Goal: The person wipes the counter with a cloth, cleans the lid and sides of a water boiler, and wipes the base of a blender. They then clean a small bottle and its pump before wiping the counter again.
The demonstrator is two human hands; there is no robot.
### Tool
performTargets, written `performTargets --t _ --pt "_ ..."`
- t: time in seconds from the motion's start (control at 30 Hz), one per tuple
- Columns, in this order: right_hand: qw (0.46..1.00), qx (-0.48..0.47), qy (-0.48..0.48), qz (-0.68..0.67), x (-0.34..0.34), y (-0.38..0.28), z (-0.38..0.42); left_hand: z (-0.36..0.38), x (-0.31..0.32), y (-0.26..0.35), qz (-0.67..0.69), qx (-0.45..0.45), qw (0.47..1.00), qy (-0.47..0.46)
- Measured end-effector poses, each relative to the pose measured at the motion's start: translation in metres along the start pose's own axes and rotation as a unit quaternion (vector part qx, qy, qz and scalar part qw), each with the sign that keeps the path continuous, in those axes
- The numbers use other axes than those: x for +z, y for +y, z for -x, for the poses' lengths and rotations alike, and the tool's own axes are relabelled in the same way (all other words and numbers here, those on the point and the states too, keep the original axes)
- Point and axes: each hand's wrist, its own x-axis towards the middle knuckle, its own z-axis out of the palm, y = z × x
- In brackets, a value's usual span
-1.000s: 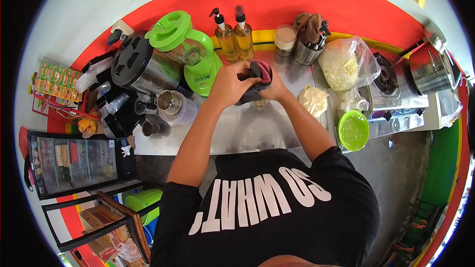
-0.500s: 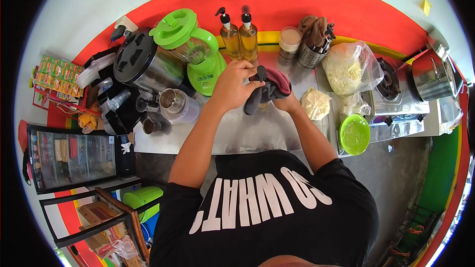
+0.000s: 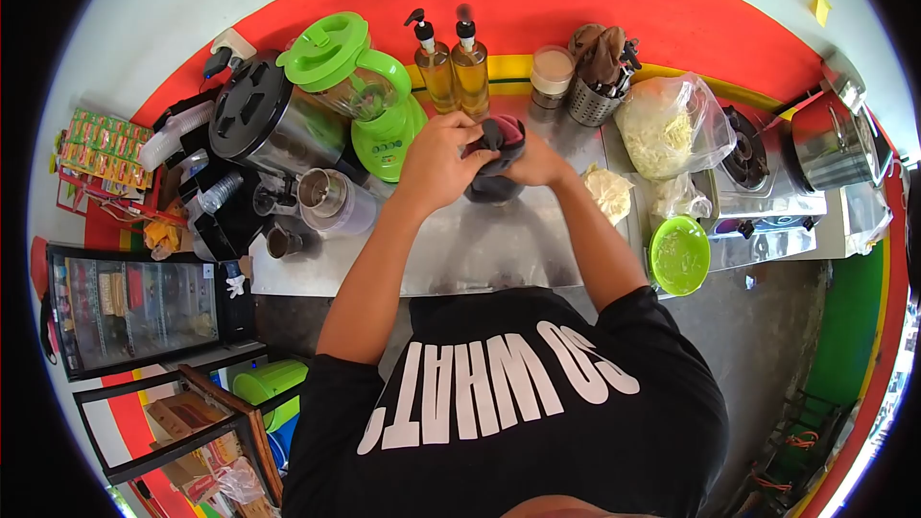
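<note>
Above the steel counter, between both hands, is a bunched dark grey and maroon cloth. My right hand is wrapped around the cloth from the right, its fingers partly hidden behind the folds. From the left, my left hand pinches at a small black piece at the cloth's upper edge with thumb and fingertips. The cloth covers most of whatever is inside it, and I cannot tell what that is. Just behind my hands stand two pump bottles of amber liquid with black tops.
On the left are a green blender, a large steel container with black lid and a metal cup. To the right stand a utensil holder, a bag of pale shreds, a green bowl and a stove with a pot.
The cloth has been turned and gathered more tightly, its maroon part now near the top and the grey part hanging below. The view has shifted slightly.
</note>
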Motion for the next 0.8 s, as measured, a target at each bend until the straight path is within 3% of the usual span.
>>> performTargets --t 0.07,0.1,0.17,0.2,0.33,0.4,0.53,0.6,0.73,0.8 --pt "0.994 -0.029 0.103 -0.033 0.026 -0.007 0.000 0.004 0.001 -0.006 0.015 0.008 1.000 0.020" --pt "0.994 -0.026 0.097 -0.030 0.041 -0.001 0.003 0.004 0.002 -0.008 0.023 0.018 0.999 0.039" --pt "0.948 -0.084 0.307 -0.001 0.069 0.019 0.011 0.006 0.005 -0.004 0.033 0.035 0.997 0.052" --pt "0.936 -0.108 0.334 -0.028 0.074 0.020 0.014 0.008 0.006 -0.002 0.040 0.056 0.996 0.058" --pt "0.940 -0.155 0.303 0.002 0.077 0.036 0.021 0.009 0.006 0.004 0.073 0.021 0.997 0.032" --pt "0.957 -0.136 0.239 -0.092 0.080 0.046 0.022 0.012 0.009 0.007 0.124 -0.043 0.991 0.017" --pt "0.972 -0.115 0.198 -0.050 0.085 0.085 0.025 0.012 0.012 0.004 0.140 -0.063 0.988 0.018" --pt "0.972 -0.042 0.217 -0.078 0.087 0.102 0.034 0.009 0.009 0.006 0.134 -0.112 0.984 -0.021" --pt "0.970 -0.065 0.226 -0.069 0.082 0.117 0.053 0.014 0.021 -0.008 0.084 -0.084 0.993 -0.005" --pt "0.986 -0.012 0.153 -0.069 0.073 0.117 0.056 0.017 0.027 -0.011 0.120 -0.055 0.990 0.043"
